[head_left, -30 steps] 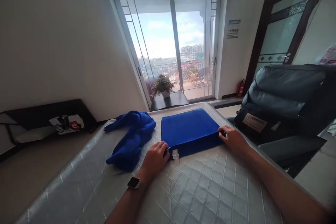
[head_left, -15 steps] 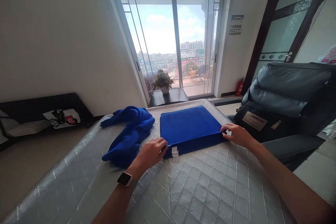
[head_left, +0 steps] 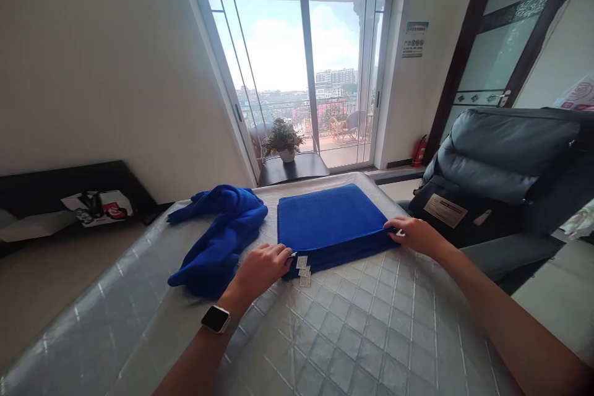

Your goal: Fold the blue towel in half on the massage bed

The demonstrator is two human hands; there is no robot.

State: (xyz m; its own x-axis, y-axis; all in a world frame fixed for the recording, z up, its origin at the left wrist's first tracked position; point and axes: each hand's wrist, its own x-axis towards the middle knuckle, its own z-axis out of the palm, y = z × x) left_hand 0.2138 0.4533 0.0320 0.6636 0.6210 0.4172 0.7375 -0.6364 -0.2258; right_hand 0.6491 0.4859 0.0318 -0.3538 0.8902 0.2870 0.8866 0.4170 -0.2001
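Observation:
A stack of folded blue cloths (head_left: 331,216) lies flat on the quilted plastic-covered surface (head_left: 352,315). With its fingers closed, my left hand (head_left: 265,266) pinches the near left corner of the top cloth. My right hand (head_left: 411,232) grips the near right corner between thumb and fingers. Several white tags (head_left: 304,272) hang from the front of the stack, just right of my left hand. To the left, a crumpled blue cloth (head_left: 223,235) lies in a loose heap, apart from the stack. On my left wrist is a smartwatch (head_left: 216,319).
A dark armchair (head_left: 501,161) with a black bag (head_left: 457,201) on it stands at the right. Beyond the far edge, a potted plant (head_left: 285,139) sits on a dark chair (head_left: 297,167) before the sliding glass door (head_left: 304,62). A black bench (head_left: 83,179) runs along the left wall.
The view has shifted slightly, so the scene sits a little further left. Both hands keep hold of the stack's near corners; the top cloth's front edge looks slightly raised.

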